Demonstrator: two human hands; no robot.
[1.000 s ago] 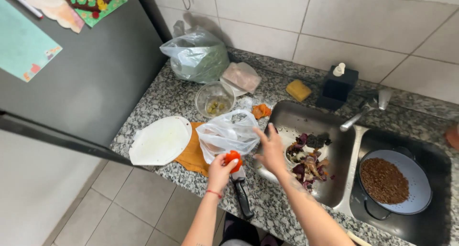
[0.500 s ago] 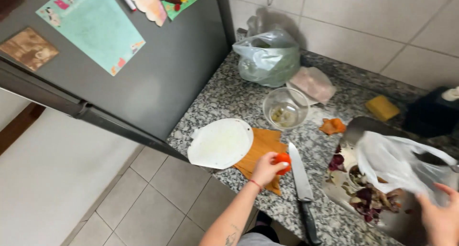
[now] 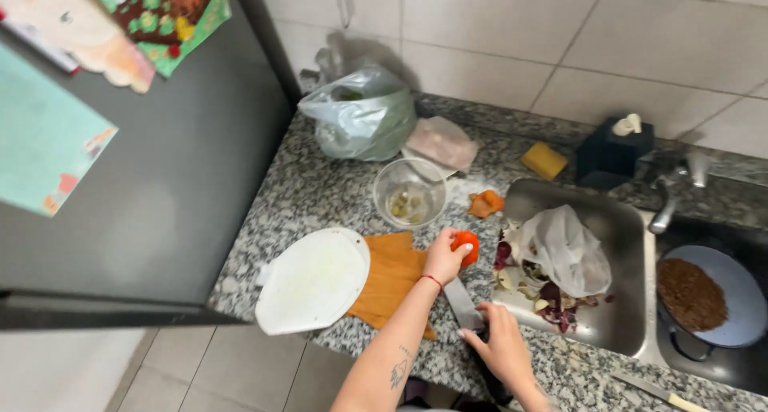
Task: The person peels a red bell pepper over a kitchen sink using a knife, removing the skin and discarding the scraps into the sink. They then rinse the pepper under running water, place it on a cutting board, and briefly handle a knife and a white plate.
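Note:
My left hand (image 3: 446,258) holds a small red-orange piece of vegetable (image 3: 466,246) just right of the wooden cutting board (image 3: 390,277). My right hand (image 3: 504,350) grips the handle of a kitchen knife (image 3: 462,302) that lies on the granite counter (image 3: 314,190), blade pointing toward the left hand. A white plate (image 3: 311,280) rests on the board's left part. A crumpled clear plastic bag (image 3: 567,248) lies in the left sink basin (image 3: 624,316) on top of purple and pale vegetable scraps (image 3: 554,303).
A glass bowl (image 3: 410,193) stands behind the board, an orange scrap (image 3: 486,203) beside it. A grey-green bag (image 3: 358,122), a wrapped packet (image 3: 442,142), a yellow sponge (image 3: 544,160) and a black dispenser (image 3: 613,149) line the back. A pan of brown food (image 3: 698,294) fills the right basin. Fridge (image 3: 160,164) stands left.
My right hand let go of the plastic bag, which now lies in the sink, and took hold of the knife handle. The left hand moved right with the red piece.

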